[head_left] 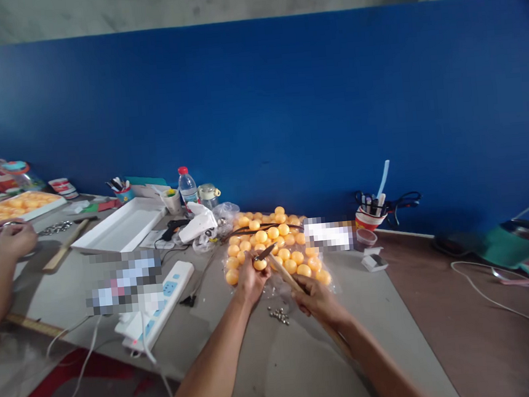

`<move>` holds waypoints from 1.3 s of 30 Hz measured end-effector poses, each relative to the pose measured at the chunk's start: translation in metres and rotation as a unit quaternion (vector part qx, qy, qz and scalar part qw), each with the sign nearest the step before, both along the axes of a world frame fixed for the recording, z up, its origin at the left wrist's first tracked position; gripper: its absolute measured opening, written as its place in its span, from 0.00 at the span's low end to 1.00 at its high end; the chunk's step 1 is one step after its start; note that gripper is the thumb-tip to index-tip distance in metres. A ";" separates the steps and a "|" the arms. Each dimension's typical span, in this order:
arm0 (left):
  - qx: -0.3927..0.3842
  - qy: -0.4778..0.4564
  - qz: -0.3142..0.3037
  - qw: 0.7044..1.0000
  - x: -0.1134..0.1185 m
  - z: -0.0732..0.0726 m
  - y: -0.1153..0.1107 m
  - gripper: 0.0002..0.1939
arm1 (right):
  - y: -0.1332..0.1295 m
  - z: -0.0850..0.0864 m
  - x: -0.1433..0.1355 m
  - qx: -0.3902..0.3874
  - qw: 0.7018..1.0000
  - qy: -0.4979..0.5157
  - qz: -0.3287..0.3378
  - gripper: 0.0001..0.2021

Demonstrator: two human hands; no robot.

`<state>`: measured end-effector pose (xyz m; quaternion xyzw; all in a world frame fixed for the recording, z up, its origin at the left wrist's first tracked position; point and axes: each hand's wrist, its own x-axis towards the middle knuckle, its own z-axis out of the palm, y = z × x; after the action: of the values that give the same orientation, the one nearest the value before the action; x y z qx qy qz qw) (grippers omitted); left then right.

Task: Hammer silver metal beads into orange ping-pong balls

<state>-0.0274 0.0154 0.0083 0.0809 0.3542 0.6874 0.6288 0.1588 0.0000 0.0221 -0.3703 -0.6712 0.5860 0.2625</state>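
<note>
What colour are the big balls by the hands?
The balls are yellow-orange, seen in the head view.

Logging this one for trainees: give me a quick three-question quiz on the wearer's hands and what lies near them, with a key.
1. Which of the wearer's hands holds an orange ball?
2. True or false: the wearer's right hand grips a wooden stick.
3. Where do the small metal pieces lie?
A) in the white tray
B) on the grey tabletop
C) in the pen cup

Key: 1. The left hand. 2. True. 3. B.
</note>
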 end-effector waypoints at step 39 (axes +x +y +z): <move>0.013 0.009 -0.014 1.000 -0.001 -0.005 0.001 0.20 | 0.004 -0.006 0.001 -0.013 0.999 -0.021 -0.023 0.07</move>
<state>-0.0286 0.0162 0.0037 0.1001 0.3494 0.6825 0.6341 0.1596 0.0044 0.0162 -0.4012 -0.6601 0.5806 0.2575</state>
